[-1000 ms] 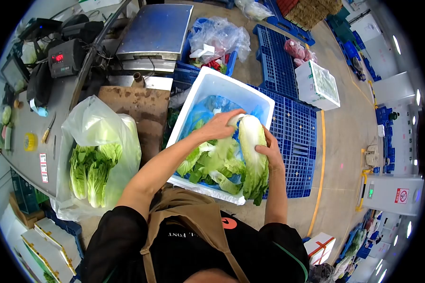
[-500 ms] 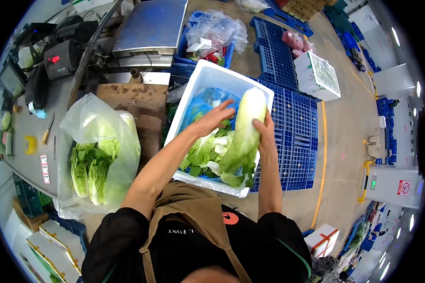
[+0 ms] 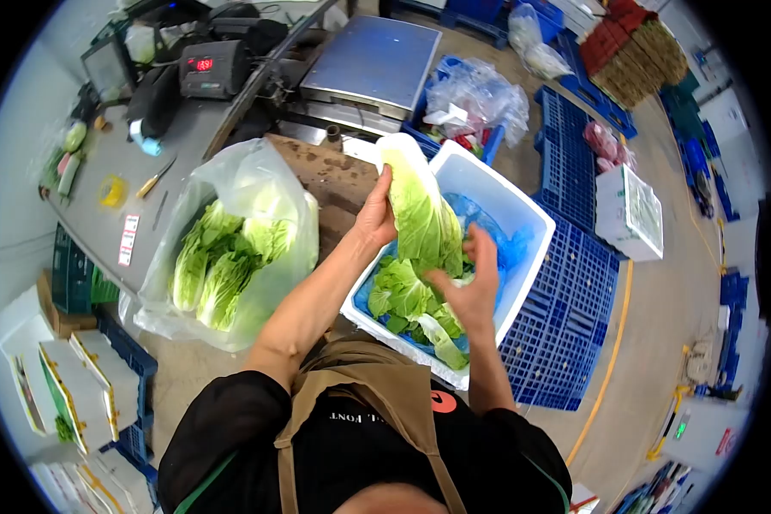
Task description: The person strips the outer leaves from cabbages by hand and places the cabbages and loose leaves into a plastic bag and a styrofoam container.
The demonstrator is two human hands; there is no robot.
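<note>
A napa cabbage [image 3: 421, 210] with a white base and pale green leaves is held over a white foam box [image 3: 533, 257]. My left hand [image 3: 377, 210] is closed around the cabbage's left side near the base. My right hand [image 3: 473, 283] is just right of the cabbage, its thumb and fingers apart; whether a fingertip touches a leaf I cannot tell. Beneath, loose cabbage leaves [image 3: 400, 295] lie in the box on blue plastic film [image 3: 510, 244]. To the left, a clear plastic bag [image 3: 257, 171] stands with several napa cabbages [image 3: 218, 291] in it.
A platform scale [image 3: 373, 60] is ahead, beside a blue crate [image 3: 493, 141] with plastic film. Blue pallets [image 3: 565, 317] lie on the right with another foam box [image 3: 617, 214]. On the grey table [image 3: 180, 223] at left are a knife [image 3: 154, 178], yellow tape [image 3: 111, 190] and a red-lit display [image 3: 214, 68].
The cabbage has passed from my right hand to my left and turned leftward. My right hand has come off it. The view has swung, so the surroundings sit further right.
</note>
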